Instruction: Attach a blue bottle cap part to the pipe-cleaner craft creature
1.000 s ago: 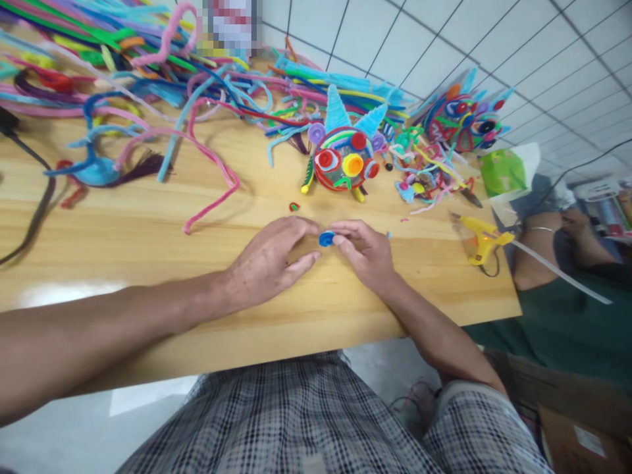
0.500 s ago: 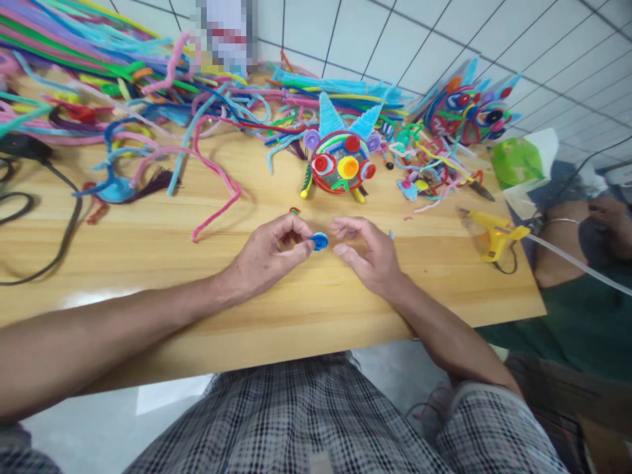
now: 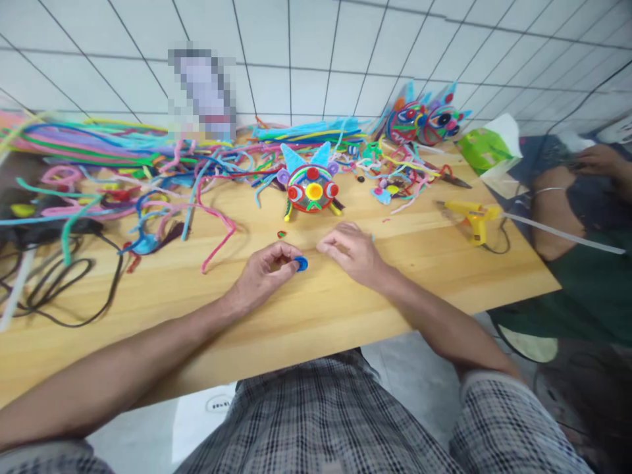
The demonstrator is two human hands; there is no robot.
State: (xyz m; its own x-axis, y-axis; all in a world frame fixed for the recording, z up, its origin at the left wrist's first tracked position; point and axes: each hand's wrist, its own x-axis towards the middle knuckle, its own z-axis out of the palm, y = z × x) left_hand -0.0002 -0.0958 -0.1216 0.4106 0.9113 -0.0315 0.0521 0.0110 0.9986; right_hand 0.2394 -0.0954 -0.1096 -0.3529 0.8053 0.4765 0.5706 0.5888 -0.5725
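A small blue coiled disc [image 3: 301, 264], which looks wound from pipe cleaner, is pinched between the thumb and index finger of my left hand [image 3: 263, 275]. My right hand [image 3: 356, 255] hovers just right of the disc, apart from it. Its fingers are curled together with the thumb; whether anything is between them is hidden. Beyond both hands a colourful mask-like figure [image 3: 311, 191] stands upright, with light blue pointed ears, red and white eyes and a yellow nose. A tiny red and green curl [image 3: 281, 234] lies on the table above my left hand.
Pipe cleaners [image 3: 123, 141] are heaped along the wall. Two similar figures [image 3: 419, 122] lean at the back right. A yellow glue gun [image 3: 474, 217] lies right, near scissors [image 3: 457, 180] and a green packet [image 3: 486, 150]. Black cable [image 3: 74, 296] coils left. Another person's arm [image 3: 553, 210] is at far right.
My view has tilted up, showing more wall. My right hand's fingers have drawn together from being apart. The blue disc is still in my left hand and now faces up more.
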